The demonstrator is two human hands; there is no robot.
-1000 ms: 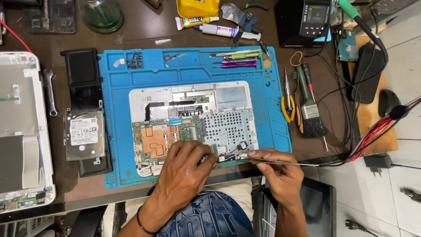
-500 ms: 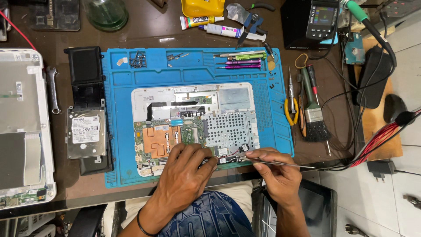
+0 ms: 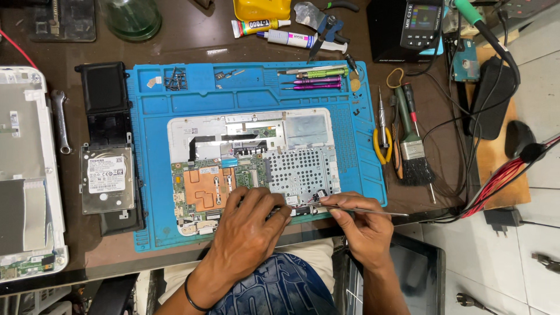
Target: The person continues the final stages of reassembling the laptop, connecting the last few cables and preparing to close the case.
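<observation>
Laptop (image 3: 291, 151), opened, on blue mat (image 3: 157, 227): left hand (image 3: 251, 224) pressed flat on its near edge, right hand (image 3: 356, 219) just beside, pinching tweezers (image 3: 361, 209); hard drive (image 3: 107, 178) well left.

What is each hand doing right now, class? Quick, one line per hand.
Left hand: holds nothing, fingers pressed flat on the opened laptop.
Right hand: closed, pinching thin metal tweezers at the laptop's lower edge.

At my nine o'clock a hard drive (image 3: 107, 179) lies beside a wrench (image 3: 60, 121). Toward two o'clock, a brush (image 3: 412, 146); at twelve, a yellow tub (image 3: 261, 8) and glue tubes (image 3: 259, 25).
</observation>
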